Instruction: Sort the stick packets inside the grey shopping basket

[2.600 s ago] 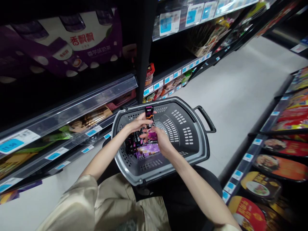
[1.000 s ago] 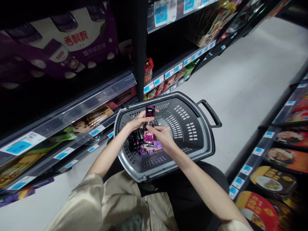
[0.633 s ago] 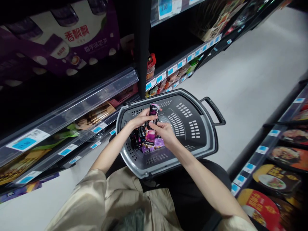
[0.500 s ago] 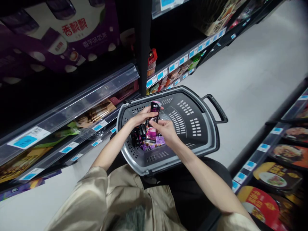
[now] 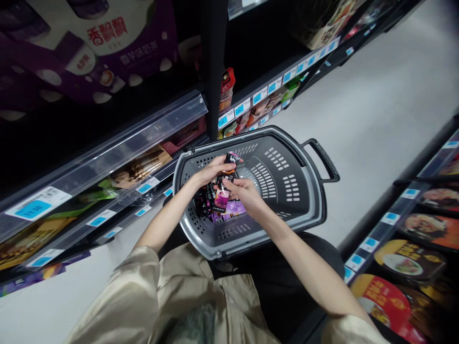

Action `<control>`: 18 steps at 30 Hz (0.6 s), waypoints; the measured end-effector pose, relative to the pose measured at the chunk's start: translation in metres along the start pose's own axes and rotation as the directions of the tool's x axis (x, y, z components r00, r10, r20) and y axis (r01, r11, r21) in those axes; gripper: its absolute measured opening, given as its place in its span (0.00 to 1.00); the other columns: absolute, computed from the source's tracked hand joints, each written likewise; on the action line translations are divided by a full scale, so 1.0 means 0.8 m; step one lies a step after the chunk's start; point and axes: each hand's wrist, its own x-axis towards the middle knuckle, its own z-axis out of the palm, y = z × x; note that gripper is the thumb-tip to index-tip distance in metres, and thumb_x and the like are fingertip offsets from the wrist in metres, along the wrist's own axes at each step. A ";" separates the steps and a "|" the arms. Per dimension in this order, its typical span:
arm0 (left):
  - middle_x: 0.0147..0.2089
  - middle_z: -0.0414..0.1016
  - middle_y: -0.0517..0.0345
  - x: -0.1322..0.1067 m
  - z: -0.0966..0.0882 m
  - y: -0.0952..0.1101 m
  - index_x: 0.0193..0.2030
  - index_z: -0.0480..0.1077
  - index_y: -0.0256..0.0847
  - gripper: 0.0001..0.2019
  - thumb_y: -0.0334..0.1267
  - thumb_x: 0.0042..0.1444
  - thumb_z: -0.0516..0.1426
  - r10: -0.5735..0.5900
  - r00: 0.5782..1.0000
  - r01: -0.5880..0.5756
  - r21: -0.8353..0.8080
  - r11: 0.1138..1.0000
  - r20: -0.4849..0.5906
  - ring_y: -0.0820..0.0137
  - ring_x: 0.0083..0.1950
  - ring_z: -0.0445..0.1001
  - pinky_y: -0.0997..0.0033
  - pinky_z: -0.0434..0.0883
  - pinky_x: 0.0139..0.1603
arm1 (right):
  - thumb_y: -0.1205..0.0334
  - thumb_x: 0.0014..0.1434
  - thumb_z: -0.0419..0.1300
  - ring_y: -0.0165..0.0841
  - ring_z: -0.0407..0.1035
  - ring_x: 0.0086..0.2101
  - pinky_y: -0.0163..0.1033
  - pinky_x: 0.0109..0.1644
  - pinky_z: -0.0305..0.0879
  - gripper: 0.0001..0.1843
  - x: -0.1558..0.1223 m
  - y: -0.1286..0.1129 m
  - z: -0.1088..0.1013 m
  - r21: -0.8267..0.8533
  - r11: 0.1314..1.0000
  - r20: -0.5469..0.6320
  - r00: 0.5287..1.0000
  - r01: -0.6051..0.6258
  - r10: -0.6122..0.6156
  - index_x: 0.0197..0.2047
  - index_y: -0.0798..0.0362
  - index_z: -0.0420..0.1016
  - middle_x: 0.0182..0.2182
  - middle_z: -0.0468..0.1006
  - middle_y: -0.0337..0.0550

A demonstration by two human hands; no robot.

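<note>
A slim black sachet (image 5: 223,191) with a purple cup printed on it is held over the basket by both hands. My left hand (image 5: 213,171) grips its upper part, fingers closed across the front. Lower down, my right hand (image 5: 245,192) pinches its side with the thumb on the front. The grey shopping basket (image 5: 308,210) rests at my lap, its black handle (image 5: 328,160) out to the right. Inside the basket, under the hands, lie several purple packets (image 5: 233,210) and dark packets (image 5: 202,203), partly hidden by the sachet and my left hand.
On the left, shelves with price tags (image 5: 39,203) hold a large purple carton (image 5: 118,43) and packaged snacks (image 5: 139,167). To the right, a low shelf carries round food tubs (image 5: 409,258). A grey floor aisle (image 5: 369,110) runs ahead beyond the basket.
The sachet has tilted, its lower end swinging left and downward. Both hands keep hold of it, and the basket stays nearly in place.
</note>
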 end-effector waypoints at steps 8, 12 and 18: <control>0.43 0.80 0.55 0.007 -0.006 -0.008 0.52 0.82 0.38 0.26 0.48 0.47 0.72 0.015 1.000 -0.015 -0.028 0.999 -0.006 0.71 0.40 0.70 0.73 0.64 0.42 | 0.40 0.42 0.79 0.36 0.79 0.28 0.38 0.34 0.76 0.27 -0.002 -0.002 0.005 0.033 0.999 -0.071 0.997 -0.013 0.015 0.32 0.56 0.85 0.31 0.87 0.49; 0.42 0.79 0.56 0.008 -0.007 -0.011 0.55 0.81 0.40 0.27 0.49 0.49 0.71 0.019 1.000 -0.019 -0.014 1.000 -0.003 0.71 0.39 0.70 0.74 0.64 0.40 | 0.43 0.48 0.77 0.35 0.79 0.27 0.37 0.33 0.76 0.24 -0.005 -0.007 0.008 0.053 0.997 -0.061 0.996 -0.060 0.063 0.34 0.56 0.84 0.31 0.87 0.49; 0.41 0.76 0.56 0.002 -0.004 -0.009 0.60 0.77 0.42 0.30 0.53 0.52 0.69 -0.014 1.000 0.014 -0.005 1.000 0.020 0.70 0.37 0.71 0.73 0.66 0.38 | 0.51 0.55 0.75 0.35 0.79 0.25 0.37 0.32 0.76 0.16 -0.009 -0.014 0.011 0.084 0.990 -0.046 0.992 -0.114 0.119 0.33 0.57 0.83 0.30 0.87 0.51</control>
